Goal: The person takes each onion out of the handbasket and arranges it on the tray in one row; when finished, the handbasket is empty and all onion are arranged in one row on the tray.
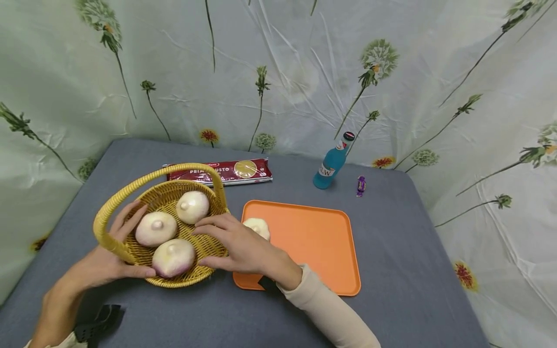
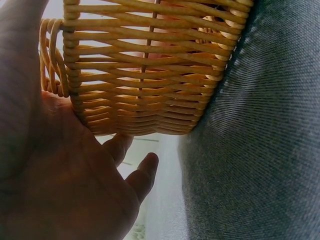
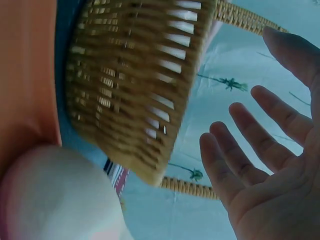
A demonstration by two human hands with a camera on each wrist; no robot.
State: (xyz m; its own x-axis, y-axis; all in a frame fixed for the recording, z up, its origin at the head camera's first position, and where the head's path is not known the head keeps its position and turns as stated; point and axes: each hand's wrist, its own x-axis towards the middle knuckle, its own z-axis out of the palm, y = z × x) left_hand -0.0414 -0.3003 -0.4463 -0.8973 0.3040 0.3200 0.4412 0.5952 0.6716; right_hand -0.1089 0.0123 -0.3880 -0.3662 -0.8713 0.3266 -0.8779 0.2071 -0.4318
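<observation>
Three garlic-like white bulbs [image 1: 173, 257], tinged purple and with short nubs, lie in a yellow wicker basket [image 1: 202, 276] with an arched handle. My left hand [image 1: 102, 263] holds the basket's left side, its thumb along the near rim and its fingers at the far left. The left wrist view shows two fingers [image 2: 142, 180] stretched past the wicker wall. Above the basket's right side hovers my right hand [image 1: 243, 244], fingers spread and holding nothing; in the right wrist view it stands apart from the wall. Another bulb [image 3: 62, 197] sits on an orange tray [image 1: 315, 246], partly hidden by that hand.
Behind the basket lies a dark red packet [image 1: 256, 170]. A blue bottle [image 1: 331, 166] stands at the back, beside a small purple-wrapped sweet [image 1: 361, 186]. The grey-covered table [image 1: 400, 251] meets a flowered curtain [image 1: 296, 72] behind.
</observation>
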